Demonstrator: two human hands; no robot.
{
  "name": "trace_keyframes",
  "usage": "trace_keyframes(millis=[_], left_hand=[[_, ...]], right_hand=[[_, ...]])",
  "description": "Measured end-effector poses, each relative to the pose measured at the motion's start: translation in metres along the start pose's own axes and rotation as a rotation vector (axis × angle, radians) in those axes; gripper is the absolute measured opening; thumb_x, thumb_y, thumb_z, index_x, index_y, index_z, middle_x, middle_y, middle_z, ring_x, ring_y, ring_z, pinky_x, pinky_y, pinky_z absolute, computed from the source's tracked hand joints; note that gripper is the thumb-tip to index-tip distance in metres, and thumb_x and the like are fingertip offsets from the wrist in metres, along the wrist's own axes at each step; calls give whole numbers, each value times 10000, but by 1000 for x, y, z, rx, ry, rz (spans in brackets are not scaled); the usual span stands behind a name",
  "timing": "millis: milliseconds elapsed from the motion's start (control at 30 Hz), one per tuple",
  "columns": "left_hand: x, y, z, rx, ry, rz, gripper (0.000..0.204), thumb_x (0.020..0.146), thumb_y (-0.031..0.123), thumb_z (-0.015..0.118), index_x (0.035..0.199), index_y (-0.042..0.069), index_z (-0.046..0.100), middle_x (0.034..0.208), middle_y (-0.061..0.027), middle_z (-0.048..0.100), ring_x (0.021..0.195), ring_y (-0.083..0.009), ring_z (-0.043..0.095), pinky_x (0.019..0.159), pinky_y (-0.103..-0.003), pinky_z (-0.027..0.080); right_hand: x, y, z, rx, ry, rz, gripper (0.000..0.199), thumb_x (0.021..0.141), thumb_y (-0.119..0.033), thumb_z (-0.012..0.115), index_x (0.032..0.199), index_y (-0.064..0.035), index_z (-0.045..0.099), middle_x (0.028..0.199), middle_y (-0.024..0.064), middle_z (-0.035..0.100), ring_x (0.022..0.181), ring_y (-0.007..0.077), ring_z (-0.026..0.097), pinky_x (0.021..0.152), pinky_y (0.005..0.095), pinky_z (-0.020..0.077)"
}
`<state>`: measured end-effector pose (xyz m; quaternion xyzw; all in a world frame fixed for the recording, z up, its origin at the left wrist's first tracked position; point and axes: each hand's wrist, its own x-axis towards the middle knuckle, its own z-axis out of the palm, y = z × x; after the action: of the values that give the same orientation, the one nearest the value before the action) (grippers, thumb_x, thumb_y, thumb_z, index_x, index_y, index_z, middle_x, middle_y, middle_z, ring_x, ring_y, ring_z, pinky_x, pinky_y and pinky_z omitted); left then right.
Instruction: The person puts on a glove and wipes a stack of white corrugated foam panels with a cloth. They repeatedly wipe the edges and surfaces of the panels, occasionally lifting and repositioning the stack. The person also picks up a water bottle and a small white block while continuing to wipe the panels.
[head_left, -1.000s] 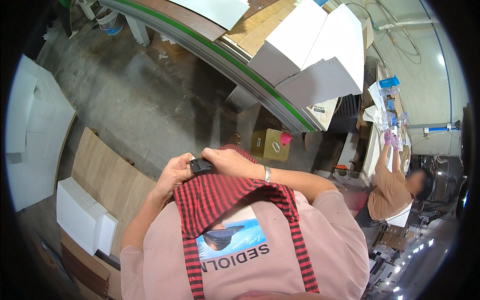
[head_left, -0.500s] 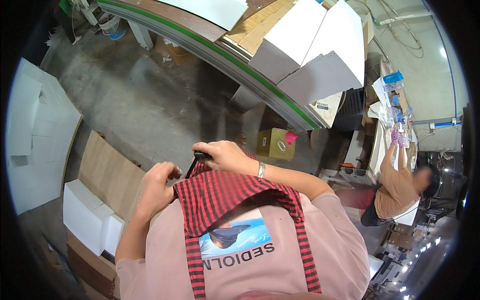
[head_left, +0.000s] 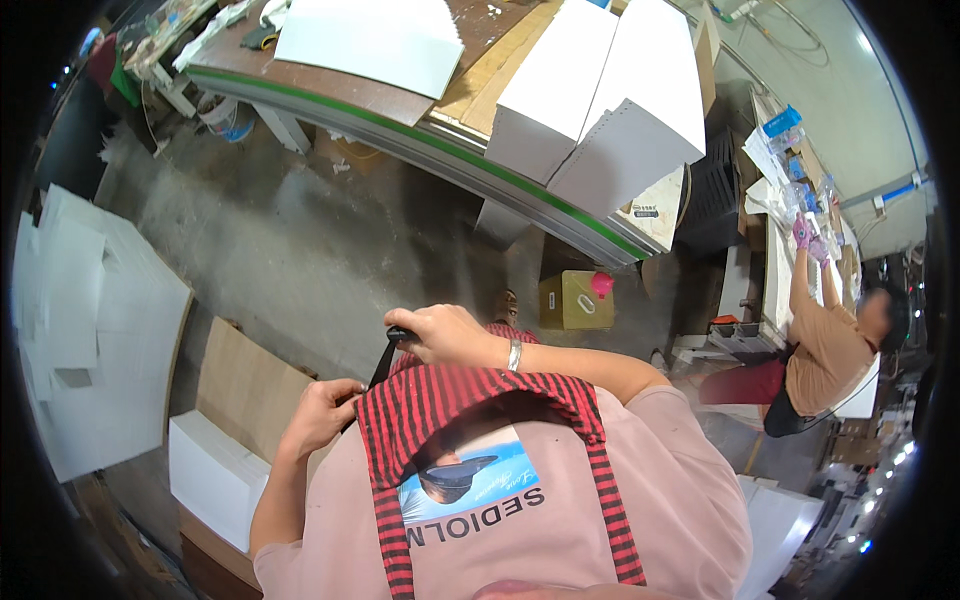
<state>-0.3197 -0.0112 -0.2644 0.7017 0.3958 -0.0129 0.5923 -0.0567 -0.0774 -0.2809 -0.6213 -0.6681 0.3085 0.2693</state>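
A black strap (head_left: 383, 362) is held between both hands just above the upper edge of a red-and-black striped apron (head_left: 450, 400), which is worn over a pink shirt (head_left: 560, 540). The right hand (head_left: 445, 332) is curled over the far end of the strap, its fingers closed around it, and a metal bracelet (head_left: 513, 354) is seen at the wrist. The left hand (head_left: 322, 413) is placed nearer and to the left, at the apron's left corner, its fingers bent and pinched on the strap's lower end; how firmly it is gripped cannot be told. The strap is stretched at a slant between the two hands.

Below the hands a bare concrete floor (head_left: 300, 240) is seen. To the near left, a brown board (head_left: 250, 385) is laid on a stack of white boxes (head_left: 210, 480), and further left a pile of white sheets (head_left: 90, 330) is spread out. On the far side a long tabletop (head_left: 350, 95) with a green edge is loaded with a white sheet (head_left: 375, 40) and folded white cartons (head_left: 610, 100). A small yellow box (head_left: 572, 300) with a pink object on it is set on the floor beneath the tabletop. At the right, another person (head_left: 830, 350) in a brown shirt is at work at a separate bench.
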Motion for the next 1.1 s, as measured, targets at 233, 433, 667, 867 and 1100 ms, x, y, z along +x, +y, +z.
trace_keyframes(millis=[233,433,667,867,1100], left_hand=[[-2,21,-11,804,-2,102,116,777,105,700,879,115,755,815,-58,657,788,-288,629,701,-404,504],[26,16,-1,924,456,482,144,687,72,671,774,169,733,775,-25,545,787,-251,542,666,-382,432],[35,5,-13,875,702,416,119,700,79,686,803,136,701,729,-47,527,737,-252,566,615,-391,455],[31,1,-15,730,676,291,94,706,124,721,801,129,721,692,-50,544,702,-250,591,587,-395,459],[32,-7,-21,608,532,202,97,714,138,744,791,85,721,688,-66,574,683,-268,591,581,-403,442]], right_hand=[[3,7,-1,48,60,-76,309,871,-222,700,1139,-133,574,769,166,676,747,397,660,632,504,496],[5,15,-8,52,114,-81,311,874,-231,698,1143,-136,575,782,167,682,769,396,667,648,500,505],[-1,23,-31,106,-5,17,373,834,-180,700,1191,-109,621,962,197,711,897,390,687,771,443,542],[-2,29,-42,167,-80,50,345,847,-164,693,1172,-70,625,939,205,711,873,391,693,778,417,537],[-4,37,-54,261,-84,89,303,827,-197,773,1081,-85,652,833,163,712,782,355,695,671,421,518]])
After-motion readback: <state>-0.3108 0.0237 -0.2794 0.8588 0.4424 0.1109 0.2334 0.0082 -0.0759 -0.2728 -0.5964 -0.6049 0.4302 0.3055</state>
